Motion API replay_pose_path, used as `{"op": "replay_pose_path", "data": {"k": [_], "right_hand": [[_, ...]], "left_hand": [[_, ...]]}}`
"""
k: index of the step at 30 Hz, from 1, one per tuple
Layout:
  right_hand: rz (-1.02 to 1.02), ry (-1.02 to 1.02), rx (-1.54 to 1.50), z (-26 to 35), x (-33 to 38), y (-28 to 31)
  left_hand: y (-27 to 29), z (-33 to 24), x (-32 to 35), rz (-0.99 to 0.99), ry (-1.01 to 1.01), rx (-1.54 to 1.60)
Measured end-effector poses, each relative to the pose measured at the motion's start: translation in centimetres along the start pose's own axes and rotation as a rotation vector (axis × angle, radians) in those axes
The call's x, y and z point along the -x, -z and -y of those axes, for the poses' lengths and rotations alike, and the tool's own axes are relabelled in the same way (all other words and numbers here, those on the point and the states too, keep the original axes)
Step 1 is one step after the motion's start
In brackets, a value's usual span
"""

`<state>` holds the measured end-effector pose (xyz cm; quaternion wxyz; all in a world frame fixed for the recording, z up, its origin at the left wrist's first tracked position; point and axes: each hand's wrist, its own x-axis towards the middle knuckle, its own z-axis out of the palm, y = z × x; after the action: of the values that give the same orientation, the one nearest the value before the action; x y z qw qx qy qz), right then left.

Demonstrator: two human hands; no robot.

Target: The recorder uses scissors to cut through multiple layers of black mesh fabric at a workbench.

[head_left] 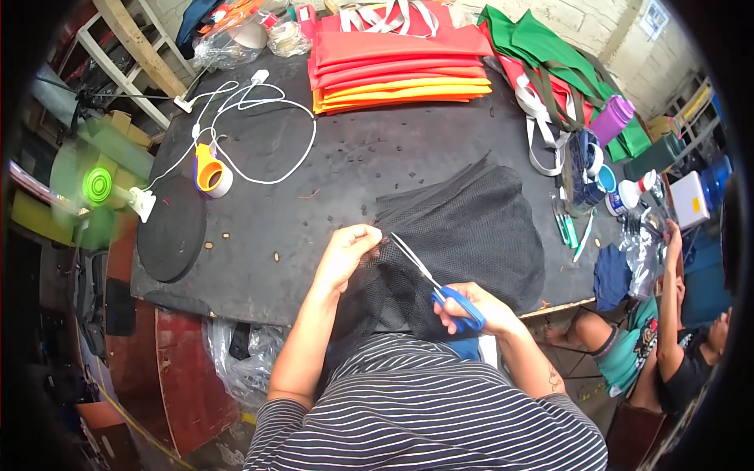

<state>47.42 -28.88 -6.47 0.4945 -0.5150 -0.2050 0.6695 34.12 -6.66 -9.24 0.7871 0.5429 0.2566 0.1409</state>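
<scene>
A sheet of black mesh fabric [471,228] lies on the dark table [314,157] and hangs over its near edge. My left hand [347,253] pinches the mesh at its left edge. My right hand [471,308] grips blue-handled scissors [440,286], whose silver blades point up and left toward my left hand, lying on the mesh.
Folded red, orange and yellow fabric [400,67] is stacked at the back, green fabric [550,55] to its right. A white cable [259,133], an orange and white tape dispenser [210,174], a black round disc [171,228], a purple bottle [611,119]. A green fan [98,186] spins at left. A person [660,337] sits at right.
</scene>
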Motion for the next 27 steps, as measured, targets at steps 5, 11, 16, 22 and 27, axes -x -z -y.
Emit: {"op": "replay_pose_path", "data": {"k": [5,11,16,22,27], "right_hand": [[0.002,0.054,-0.021,-0.2,-0.7,-0.4],[-0.004,0.074,-0.033,-0.4,-1.6,-0.4],[-0.046,0.077,-0.015,-0.6,-2.1,-0.7],[-0.054,0.086,-0.027,-0.7,-2.2,-0.9],[-0.067,0.096,-0.030,-0.8,-2.3,-1.0]], "left_hand": [[0.3,-0.1,0.0,0.034,0.054,0.050],[0.6,0.1,-0.3,0.077,0.099,0.080],[0.1,-0.4,-0.1,0.060,0.110,0.070],[0.4,-0.6,0.0,0.097,0.108,0.069],[0.7,-0.5,0.0,0.098,0.115,0.063]]}}
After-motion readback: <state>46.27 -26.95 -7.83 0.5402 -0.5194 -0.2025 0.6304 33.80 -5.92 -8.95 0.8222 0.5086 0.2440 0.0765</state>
